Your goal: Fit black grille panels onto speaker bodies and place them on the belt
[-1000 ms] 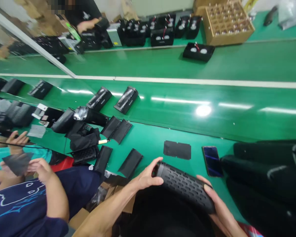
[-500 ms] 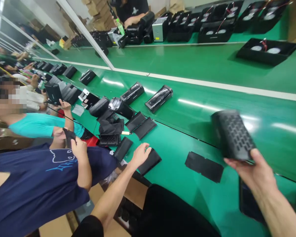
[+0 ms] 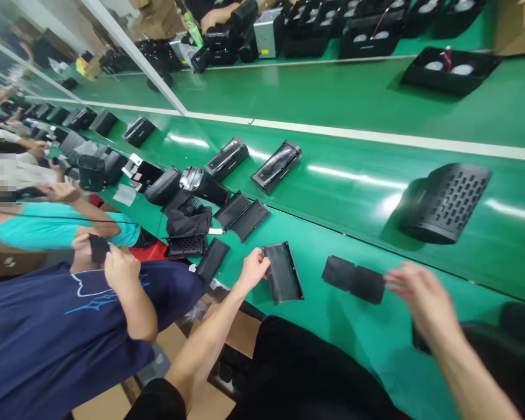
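Observation:
My left hand (image 3: pixel 254 269) pinches the left edge of a black plastic panel (image 3: pixel 284 273), which is tilted up so its hollow, rimmed side shows. My right hand (image 3: pixel 420 291) is empty, slightly smeared by motion, with its fingers stretched toward the right end of a flat black notched sheet (image 3: pixel 353 280) on the green bench. I cannot tell whether the fingertips touch that sheet. Beyond the right hand, a black speaker-like housing (image 3: pixel 448 204) with a slotted grille rests on the green conveyor.
Two glossy black housings (image 3: pixel 276 166) sit mid-conveyor. More black panels (image 3: pixel 241 214) and a heap of black parts (image 3: pixel 186 221) are at left. A co-worker in a dark blue shirt (image 3: pixel 91 326) holds a black piece close by. A dark object (image 3: pixel 476 350) lies near my right forearm.
My right hand has let go of the slotted housing, now on the conveyor, and moved back toward the flat sheet. My left hand has taken hold of the panel and tilted it up.

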Demonstrator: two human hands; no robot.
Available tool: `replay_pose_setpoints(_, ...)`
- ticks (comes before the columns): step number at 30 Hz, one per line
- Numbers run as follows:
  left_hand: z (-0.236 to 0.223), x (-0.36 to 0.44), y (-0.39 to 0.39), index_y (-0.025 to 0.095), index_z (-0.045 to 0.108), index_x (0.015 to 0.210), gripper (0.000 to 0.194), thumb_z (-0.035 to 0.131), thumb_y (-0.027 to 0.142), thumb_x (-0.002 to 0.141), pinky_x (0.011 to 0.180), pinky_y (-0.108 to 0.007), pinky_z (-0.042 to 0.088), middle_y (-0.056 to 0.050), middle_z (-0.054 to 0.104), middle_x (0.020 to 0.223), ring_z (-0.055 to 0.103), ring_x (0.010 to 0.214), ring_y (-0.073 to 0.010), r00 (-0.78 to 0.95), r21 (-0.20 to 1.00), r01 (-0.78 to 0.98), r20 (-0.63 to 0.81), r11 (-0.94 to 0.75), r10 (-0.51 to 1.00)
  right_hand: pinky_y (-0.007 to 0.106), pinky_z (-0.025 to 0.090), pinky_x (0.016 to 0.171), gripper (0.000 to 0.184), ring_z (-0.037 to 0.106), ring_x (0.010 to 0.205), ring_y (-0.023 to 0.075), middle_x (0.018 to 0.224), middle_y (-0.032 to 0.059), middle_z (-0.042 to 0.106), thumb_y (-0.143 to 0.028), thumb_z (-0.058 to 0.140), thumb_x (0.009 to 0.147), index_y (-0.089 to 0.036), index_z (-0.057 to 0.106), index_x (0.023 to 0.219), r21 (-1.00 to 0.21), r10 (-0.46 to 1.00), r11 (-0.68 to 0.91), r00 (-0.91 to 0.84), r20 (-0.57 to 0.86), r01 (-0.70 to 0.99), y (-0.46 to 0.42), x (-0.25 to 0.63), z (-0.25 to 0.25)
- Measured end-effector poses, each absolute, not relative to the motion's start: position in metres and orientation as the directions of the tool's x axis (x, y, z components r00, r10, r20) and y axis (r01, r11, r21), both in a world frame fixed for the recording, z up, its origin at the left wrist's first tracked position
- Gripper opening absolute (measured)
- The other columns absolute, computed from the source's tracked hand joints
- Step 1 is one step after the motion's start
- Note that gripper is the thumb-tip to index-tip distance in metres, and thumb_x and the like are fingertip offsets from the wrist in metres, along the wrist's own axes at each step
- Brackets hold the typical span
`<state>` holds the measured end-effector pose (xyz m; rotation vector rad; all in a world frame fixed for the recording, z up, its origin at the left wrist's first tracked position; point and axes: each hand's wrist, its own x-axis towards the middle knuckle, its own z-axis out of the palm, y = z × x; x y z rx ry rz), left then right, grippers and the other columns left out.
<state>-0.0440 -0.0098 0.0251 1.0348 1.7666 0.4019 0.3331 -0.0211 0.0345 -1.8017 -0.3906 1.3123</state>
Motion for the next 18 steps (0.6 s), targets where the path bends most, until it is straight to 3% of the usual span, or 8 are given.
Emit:
replay_pose_setpoints(2, 0.03, -0.017, -0.01, 0.023, 0.044, 0.093, 0.024, 0.053, 0.044, 0.086, 0.056, -0.028, 0.054, 0.003, 0.06, 0.07, 0.063, 0.055, -0.0151, -0.095, 0.709, 0.377, -0.611, 0.596, 0.786, 0.04, 0.06, 0.072, 0.063, 0.073, 0.083, 0.0284, 0.101, 0.0112, 0.077, -0.051, 0.094, 0.059, -0.022, 0.071, 0.11, -0.748, 0.709, -0.623, 0.238, -0.663, -0.228, -0.063, 0.289, 0.039)
replay_pose_setpoints(4, 0.037, 0.01, -0.011, 0.022, 0.042, 0.098, 0.031, 0.056, 0.044, 0.083, 0.054, -0.03, 0.056, 0.001, 0.062, 0.075, 0.065, 0.054, -0.0153, -0.051, 0.741, 0.248, -0.634, 0.625, 0.772, 0.04, 0.063, 0.067, 0.072, 0.075, 0.085, 0.0291, 0.11, 0.0103, 0.076, -0.055, 0.093, 0.062, -0.025, 0.067, 0.121, -0.729, 0.721, -0.606, 0.168, -0.672, -0.317, -0.093, 0.253, 0.043)
replay_pose_setpoints(5, 0.042, 0.022, -0.013, 0.022, 0.04, 0.1, 0.035, 0.06, 0.044, 0.08, 0.053, -0.031, 0.057, 0.001, 0.062, 0.076, 0.065, 0.054, -0.0155, -0.029, 0.75, 0.17, -0.645, 0.64, 0.763, 0.039, 0.063, 0.064, 0.072, 0.075, 0.081, 0.0278, 0.103, 0.008, 0.076, -0.058, 0.093, 0.063, -0.026, 0.065, 0.121, -0.723, 0.726, -0.585, 0.16, -0.669, -0.366, -0.102, 0.242, 0.044)
replay_pose_setpoints(9, 0.065, 0.056, -0.025, 0.022, 0.039, 0.107, 0.052, 0.072, 0.043, 0.073, 0.048, -0.03, 0.057, 0.003, 0.061, 0.076, 0.064, 0.051, -0.0151, 0.072, 0.741, -0.042, -0.666, 0.67, 0.742, 0.028, 0.053, 0.048, 0.056, 0.067, 0.056, 0.0195, 0.067, 0.0011, 0.07, -0.07, 0.083, 0.072, -0.023, 0.064, 0.096, -0.758, 0.75, -0.502, 0.226, -0.621, -0.416, -0.119, 0.245, 0.054)
replay_pose_setpoints(13, 0.088, 0.064, -0.039, 0.022, 0.041, 0.114, 0.061, 0.079, 0.048, 0.074, 0.047, -0.03, 0.058, 0.002, 0.065, 0.079, 0.066, 0.052, -0.0156, 0.197, 0.75, -0.076, -0.635, 0.657, 0.747, 0.026, 0.048, 0.047, 0.05, 0.058, 0.046, 0.0151, 0.056, 0.0034, 0.069, -0.069, 0.072, 0.085, -0.023, 0.06, 0.073, -0.803, 0.781, -0.517, 0.219, -0.585, -0.297, -0.133, 0.276, 0.07)
replay_pose_setpoints(15, 0.098, 0.062, -0.043, 0.021, 0.046, 0.108, 0.056, 0.074, 0.059, 0.078, 0.045, -0.029, 0.057, 0.001, 0.066, 0.073, 0.066, 0.051, -0.017, 0.246, 0.754, -0.091, -0.616, 0.65, 0.749, 0.026, 0.047, 0.048, 0.049, 0.058, 0.045, 0.0151, 0.055, 0.0032, 0.068, -0.067, 0.068, 0.089, -0.023, 0.059, 0.069, -0.816, 0.793, -0.515, 0.217, -0.57, -0.262, -0.142, 0.286, 0.078)
replay_pose_setpoints(18, 0.107, 0.053, -0.039, 0.02, 0.051, 0.089, 0.059, 0.055, 0.079, 0.083, 0.039, -0.025, 0.049, 0.001, 0.061, 0.058, 0.062, 0.044, -0.0162, 0.281, 0.73, -0.063, -0.642, 0.681, 0.714, 0.026, 0.045, 0.047, 0.049, 0.056, 0.043, 0.0144, 0.051, 0.0014, 0.065, -0.065, 0.066, 0.092, -0.024, 0.057, 0.067, -0.822, 0.798, -0.524, 0.208, -0.566, -0.223, -0.155, 0.295, 0.087)
